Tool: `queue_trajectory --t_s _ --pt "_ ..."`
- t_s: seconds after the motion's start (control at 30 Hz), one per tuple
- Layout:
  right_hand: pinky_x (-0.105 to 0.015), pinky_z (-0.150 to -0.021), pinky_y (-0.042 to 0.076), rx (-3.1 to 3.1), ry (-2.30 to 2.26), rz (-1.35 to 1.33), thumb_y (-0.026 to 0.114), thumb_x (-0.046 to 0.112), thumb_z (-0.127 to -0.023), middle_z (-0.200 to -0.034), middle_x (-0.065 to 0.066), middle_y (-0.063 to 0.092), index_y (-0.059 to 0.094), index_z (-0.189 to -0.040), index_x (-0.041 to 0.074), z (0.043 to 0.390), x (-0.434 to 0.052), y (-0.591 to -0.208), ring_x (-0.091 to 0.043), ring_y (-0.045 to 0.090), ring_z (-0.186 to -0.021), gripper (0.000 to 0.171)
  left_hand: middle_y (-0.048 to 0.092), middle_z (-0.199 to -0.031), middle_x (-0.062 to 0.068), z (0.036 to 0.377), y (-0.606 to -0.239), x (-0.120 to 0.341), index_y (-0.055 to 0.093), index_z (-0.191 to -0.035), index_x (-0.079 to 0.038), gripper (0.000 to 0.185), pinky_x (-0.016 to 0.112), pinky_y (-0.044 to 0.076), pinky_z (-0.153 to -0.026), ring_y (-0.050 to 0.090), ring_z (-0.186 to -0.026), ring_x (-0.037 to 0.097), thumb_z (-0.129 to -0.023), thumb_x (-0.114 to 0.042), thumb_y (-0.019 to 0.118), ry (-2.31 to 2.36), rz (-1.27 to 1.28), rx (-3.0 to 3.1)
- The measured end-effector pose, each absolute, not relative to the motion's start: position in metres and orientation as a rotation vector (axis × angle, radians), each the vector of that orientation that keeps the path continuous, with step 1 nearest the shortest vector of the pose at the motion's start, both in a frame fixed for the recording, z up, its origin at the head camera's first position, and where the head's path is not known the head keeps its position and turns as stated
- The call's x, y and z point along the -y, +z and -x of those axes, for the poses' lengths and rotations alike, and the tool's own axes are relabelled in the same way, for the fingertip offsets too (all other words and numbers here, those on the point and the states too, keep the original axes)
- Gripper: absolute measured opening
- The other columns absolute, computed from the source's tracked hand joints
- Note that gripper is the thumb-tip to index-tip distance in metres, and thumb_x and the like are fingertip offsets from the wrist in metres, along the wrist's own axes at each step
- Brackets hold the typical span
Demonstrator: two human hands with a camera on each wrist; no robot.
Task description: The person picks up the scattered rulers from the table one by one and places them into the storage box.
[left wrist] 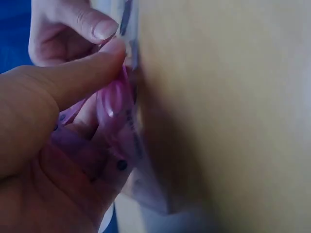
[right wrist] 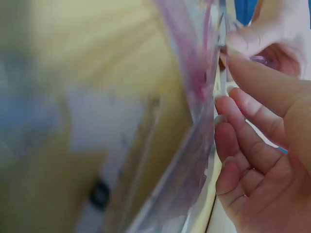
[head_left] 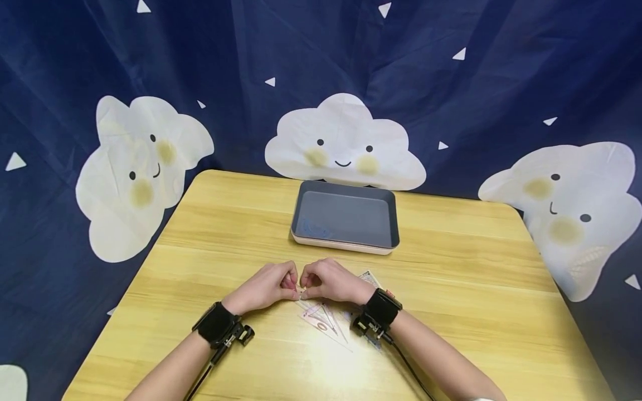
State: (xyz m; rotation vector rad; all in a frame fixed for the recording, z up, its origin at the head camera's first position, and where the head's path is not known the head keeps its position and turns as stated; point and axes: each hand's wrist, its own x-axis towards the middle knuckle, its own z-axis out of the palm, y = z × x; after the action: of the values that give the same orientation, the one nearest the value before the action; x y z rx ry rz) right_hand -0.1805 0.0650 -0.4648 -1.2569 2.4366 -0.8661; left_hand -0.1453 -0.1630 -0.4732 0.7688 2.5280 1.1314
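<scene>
A clear plastic bag (head_left: 325, 320) with a purple zip strip lies flat on the wooden table (head_left: 476, 289), with printed paper notes inside it. My left hand (head_left: 292, 287) and right hand (head_left: 307, 288) meet at the bag's far edge, knuckles almost touching. In the left wrist view my left hand (left wrist: 114, 73) pinches the purple strip of the bag (left wrist: 129, 141) between thumb and fingers, and the other hand's fingers (left wrist: 92, 24) pinch just above. In the right wrist view my right hand (right wrist: 223, 77) pinches the same edge of the bag (right wrist: 194, 121).
A dark grey tray (head_left: 346, 192) with a pale rim stands at the table's far middle, nothing in it. A blue curtain with white cloud faces (head_left: 343, 145) hangs behind the table. Black wrist straps and cables sit on both forearms.
</scene>
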Motion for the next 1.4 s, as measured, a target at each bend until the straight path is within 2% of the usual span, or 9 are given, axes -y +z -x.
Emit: queue_trajectory --t_s 0.2,0.4,0.53,0.67,0.77,0.97,1.03,1.2,1.4 --pt "-0.02 -0.069 0.049 -2.371 -1.008 1.207 0.077 0.019 -0.097 -0.083 0.009 0.072 0.073 -0.094 0.015 0.179 -0.065 -0.461 0.001 0.059 -0.072 0.007 0.073 -0.086 -0.01 0.152 -0.455 0.165 0.055 -0.097 -0.012 0.035 0.027 0.056 -0.074 0.068 -0.078 0.004 -0.085 -0.014 0.088 1.168 -0.752 -2.515" --pt "-0.022 -0.064 0.05 -2.373 -1.168 1.086 0.075 0.016 -0.099 -0.083 -0.003 0.076 0.075 -0.096 0.009 0.183 -0.072 -0.449 -0.002 0.061 -0.068 0.007 0.076 -0.094 0.004 0.16 -0.443 0.173 0.059 -0.106 -0.007 0.02 0.032 0.061 -0.073 0.074 -0.083 0.018 -0.096 -0.009 0.076 1.459 -0.663 -2.44" --pt "-0.022 -0.061 0.049 -2.42 -1.228 0.995 0.074 0.013 -0.098 -0.082 -0.008 0.075 0.075 -0.093 0.009 0.187 -0.08 -0.443 -0.009 0.062 -0.065 0.006 0.077 -0.099 0.009 0.171 -0.44 0.174 0.064 -0.109 -0.004 0.013 0.033 0.062 -0.075 0.076 -0.086 0.026 -0.098 -0.004 0.071 1.586 -0.662 -2.4" --pt "-0.023 -0.063 0.049 -2.454 -1.254 0.928 0.076 0.009 -0.096 -0.083 -0.011 0.076 0.076 -0.094 0.006 0.193 -0.089 -0.438 -0.015 0.066 -0.069 0.004 0.077 -0.098 0.008 0.188 -0.438 0.169 0.069 -0.11 -0.005 0.012 0.03 0.062 -0.075 0.075 -0.086 0.023 -0.098 -0.005 0.072 1.569 -0.662 -2.432" --pt "-0.023 -0.067 0.051 -2.502 -1.274 0.875 0.078 0.009 -0.094 -0.084 -0.01 0.078 0.076 -0.095 0.007 0.2 -0.094 -0.433 -0.015 0.068 -0.072 0.003 0.077 -0.098 0.007 0.204 -0.432 0.162 0.071 -0.108 -0.007 0.011 0.033 0.063 -0.075 0.075 -0.085 0.024 -0.097 -0.007 0.074 1.524 -0.666 -2.463" --pt "-0.025 -0.064 0.048 -2.672 -1.307 0.757 0.082 0.013 -0.091 -0.078 0.002 0.077 0.077 -0.089 0.012 0.225 -0.1 -0.417 -0.011 0.067 -0.067 0.005 0.078 -0.097 0.01 0.245 -0.411 0.148 0.072 -0.105 -0.008 0.009 0.043 0.062 -0.076 0.075 -0.084 0.028 -0.096 -0.009 0.075 1.42 -0.769 -2.566" --pt "-0.026 -0.062 0.047 -2.701 -1.302 0.726 0.081 0.016 -0.093 -0.077 0.003 0.077 0.078 -0.09 0.013 0.234 -0.102 -0.415 -0.015 0.068 -0.066 0.005 0.078 -0.096 0.013 0.258 -0.405 0.142 0.071 -0.105 -0.005 0.01 0.04 0.062 -0.074 0.075 -0.081 0.026 -0.097 -0.008 0.075 1.414 -0.772 -2.558" --pt "-0.029 -0.065 0.047 -2.709 -1.256 0.713 0.077 0.018 -0.097 -0.078 -0.005 0.076 0.078 -0.098 0.012 0.256 -0.108 -0.418 -0.025 0.069 -0.071 0.007 0.078 -0.093 0.015 0.286 -0.397 0.128 0.071 -0.105 0.0 0.009 0.031 0.062 -0.07 0.075 -0.076 0.019 -0.1 -0.008 0.072 1.328 -0.763 -2.529" --pt "-0.029 -0.062 0.047 -2.77 -1.215 0.648 0.078 0.019 -0.096 -0.074 -0.001 0.075 0.08 -0.09 0.013 0.277 -0.113 -0.431 -0.017 0.069 -0.069 0.009 0.076 -0.086 0.005 0.315 -0.401 0.113 0.075 -0.104 -0.002 0.01 0.028 0.055 -0.074 0.069 -0.078 0.014 -0.101 -0.009 0.07 1.058 -0.884 -2.648"
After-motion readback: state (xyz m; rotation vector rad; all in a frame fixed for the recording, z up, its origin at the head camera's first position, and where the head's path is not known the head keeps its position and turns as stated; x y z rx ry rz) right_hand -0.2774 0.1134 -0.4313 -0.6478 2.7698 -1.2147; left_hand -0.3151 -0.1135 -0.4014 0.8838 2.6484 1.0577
